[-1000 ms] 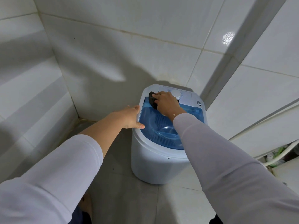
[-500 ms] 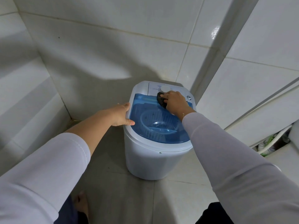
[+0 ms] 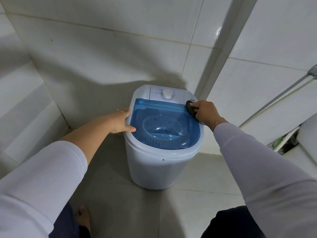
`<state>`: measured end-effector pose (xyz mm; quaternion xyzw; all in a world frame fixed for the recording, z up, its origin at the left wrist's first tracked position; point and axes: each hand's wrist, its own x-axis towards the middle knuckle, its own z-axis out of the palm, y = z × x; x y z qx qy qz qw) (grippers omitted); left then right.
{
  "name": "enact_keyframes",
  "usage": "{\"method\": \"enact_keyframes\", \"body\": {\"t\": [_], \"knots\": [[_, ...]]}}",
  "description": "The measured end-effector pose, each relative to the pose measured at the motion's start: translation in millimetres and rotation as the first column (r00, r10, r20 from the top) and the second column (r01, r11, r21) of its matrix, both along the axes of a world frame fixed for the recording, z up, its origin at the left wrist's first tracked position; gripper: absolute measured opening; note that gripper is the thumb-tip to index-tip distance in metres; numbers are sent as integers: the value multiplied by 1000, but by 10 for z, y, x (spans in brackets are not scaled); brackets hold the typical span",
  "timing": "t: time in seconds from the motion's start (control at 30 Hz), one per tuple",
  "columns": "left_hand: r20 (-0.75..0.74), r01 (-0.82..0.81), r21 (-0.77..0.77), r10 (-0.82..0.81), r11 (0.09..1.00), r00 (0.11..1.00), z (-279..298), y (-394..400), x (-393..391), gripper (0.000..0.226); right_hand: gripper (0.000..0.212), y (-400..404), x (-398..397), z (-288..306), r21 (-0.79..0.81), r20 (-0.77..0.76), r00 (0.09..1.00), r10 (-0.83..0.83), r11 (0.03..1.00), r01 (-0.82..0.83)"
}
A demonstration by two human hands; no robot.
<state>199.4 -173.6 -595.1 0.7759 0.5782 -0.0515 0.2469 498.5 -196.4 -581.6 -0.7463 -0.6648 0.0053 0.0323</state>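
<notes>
A small white washing machine (image 3: 159, 169) with a clear blue lid (image 3: 164, 124) stands on the tiled floor in a corner. A white dial (image 3: 167, 94) sits on its rear panel. My left hand (image 3: 121, 121) rests on the machine's left rim, thumb on the lid's edge. My right hand (image 3: 205, 111) grips a dark cloth (image 3: 190, 107) and presses it on the lid's back right corner, by a small round button.
White tiled walls close in behind and on both sides. A metal hose and a white pipe (image 3: 277, 98) run along the right wall, above a white fixture (image 3: 308, 140). My bare foot (image 3: 84, 219) stands on the grey floor in front.
My right hand has slid the cloth along the lid's back edge from the left to the right corner, uncovering the dial. My left hand stays on the rim.
</notes>
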Motion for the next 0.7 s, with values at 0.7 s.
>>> {"method": "enact_keyframes", "body": {"t": [0.7], "knots": [[56, -35, 24, 33, 999, 998, 29, -268, -87, 86, 41, 355, -1689, 204, 14, 45, 937, 348, 937, -349]]}}
